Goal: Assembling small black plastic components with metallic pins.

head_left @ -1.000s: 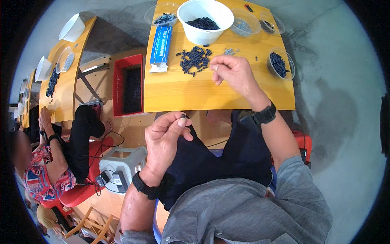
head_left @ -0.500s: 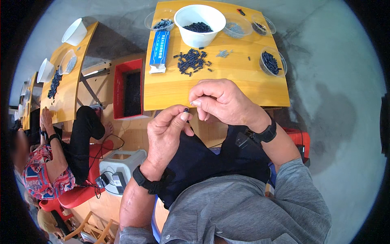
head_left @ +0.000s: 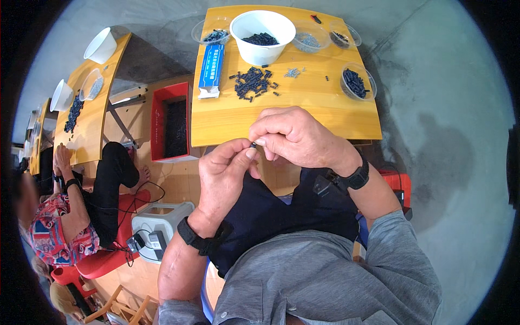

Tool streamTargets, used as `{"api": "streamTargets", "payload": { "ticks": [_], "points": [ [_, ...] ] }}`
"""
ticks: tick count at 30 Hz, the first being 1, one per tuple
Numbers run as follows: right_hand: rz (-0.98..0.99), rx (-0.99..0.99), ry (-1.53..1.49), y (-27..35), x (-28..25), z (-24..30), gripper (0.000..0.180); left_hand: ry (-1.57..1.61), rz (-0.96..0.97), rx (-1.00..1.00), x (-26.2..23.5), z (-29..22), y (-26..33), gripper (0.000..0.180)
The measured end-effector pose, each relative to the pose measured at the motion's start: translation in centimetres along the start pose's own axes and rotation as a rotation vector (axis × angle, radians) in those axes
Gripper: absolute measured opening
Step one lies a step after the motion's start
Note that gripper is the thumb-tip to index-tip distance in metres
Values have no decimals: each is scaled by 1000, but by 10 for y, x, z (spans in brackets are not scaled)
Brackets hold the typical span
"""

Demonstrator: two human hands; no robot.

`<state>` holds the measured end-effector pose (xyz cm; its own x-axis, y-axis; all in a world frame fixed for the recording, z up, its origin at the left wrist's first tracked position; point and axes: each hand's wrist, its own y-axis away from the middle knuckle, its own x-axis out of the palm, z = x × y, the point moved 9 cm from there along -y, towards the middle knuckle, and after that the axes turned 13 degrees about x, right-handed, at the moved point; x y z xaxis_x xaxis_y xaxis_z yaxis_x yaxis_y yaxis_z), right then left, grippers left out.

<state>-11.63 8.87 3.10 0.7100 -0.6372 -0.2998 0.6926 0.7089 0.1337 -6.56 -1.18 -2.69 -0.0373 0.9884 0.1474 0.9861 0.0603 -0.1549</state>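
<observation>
Black piece: a small dark part [head_left: 253, 144] pinched between both hands at the centre of the frame, held in the air below the near edge of the desk [head_left: 227, 122], over the lap.
Left hand [head_left: 225, 176]: rises from the lower middle of the frame, palm turned inward, wrist bent up; thumb and forefinger tips narrowed onto the piece; dark band at the wrist.
Right hand [head_left: 295, 138]: comes in from the lower right, knuckles up, curled over the piece; fingers closed tight on its other end; black watch [head_left: 355, 176] on the wrist.
Risk, drop: the piece is tiny and held only by fingertips away from the desk; a slip would likely send it to the lap or floor.
Risk, sight: the right hand covers most of the piece, so a crooked fit could pass unnoticed.
Risk, scatter: the loose pile of black pieces [head_left: 252, 84] lies unfenced in the upper middle of the frame; a sweeping reach could push some off the edge.
Near the pile: white bowl [head_left: 262, 30] with dark pieces, blue box [head_left: 211, 67], clear dish [head_left: 355, 84] at right.
Left of the desk: red bin [head_left: 157, 127].
Far left of the frame: another person seated at a second desk.
</observation>
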Motion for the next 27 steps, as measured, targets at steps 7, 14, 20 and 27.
{"api": "streamTargets", "payload": {
  "ticks": [7, 14, 20, 27],
  "points": [
    [16, -111, 261, -2, 4, 14, 10, 8, 3, -29, 3, 3, 4, 13],
    [-37, 218, 63, -7, -2, 2, 9, 17, -42, -84, -3, 3, 1, 12],
    [23, 193, 36, -6, 0, -3, 10, 7, 3, -90, -1, 7, 0, 13],
    [7, 51, 168, -7, 6, -3, 8, 22, 0, -88, -2, 7, -1, 12]
  ]
}}
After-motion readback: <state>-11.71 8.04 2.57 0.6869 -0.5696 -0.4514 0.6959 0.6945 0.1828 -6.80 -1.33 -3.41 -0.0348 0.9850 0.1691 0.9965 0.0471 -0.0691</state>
